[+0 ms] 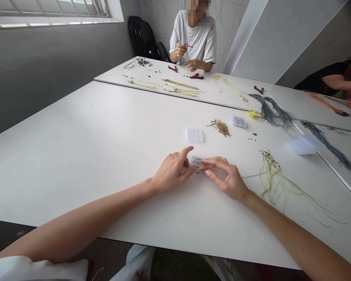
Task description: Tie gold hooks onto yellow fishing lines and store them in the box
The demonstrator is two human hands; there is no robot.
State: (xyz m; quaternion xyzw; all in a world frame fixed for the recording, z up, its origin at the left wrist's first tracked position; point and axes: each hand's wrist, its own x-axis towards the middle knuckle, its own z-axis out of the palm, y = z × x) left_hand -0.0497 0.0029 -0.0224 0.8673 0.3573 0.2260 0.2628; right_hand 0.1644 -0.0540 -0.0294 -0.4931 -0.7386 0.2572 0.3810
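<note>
A small clear plastic box with small dark bits inside lies flat on the table in front of me, partly covered by my fingers. My left hand is at its left side, thumb against the near edge and index finger raised and stretched out past the box. From the right, my right hand grips the box, fingertips over its top and thumb near the front edge. Whether a tiny piece sits between those fingertips I cannot tell. Just beyond is a whitish plastic box.
Brass-coloured small parts are heaped behind, beside another filled clear box. Yellow-green cords spread at right, near clear plastic bags. Blue-grey cord bundles lie farther off. A person sits across, near red-handled pliers.
</note>
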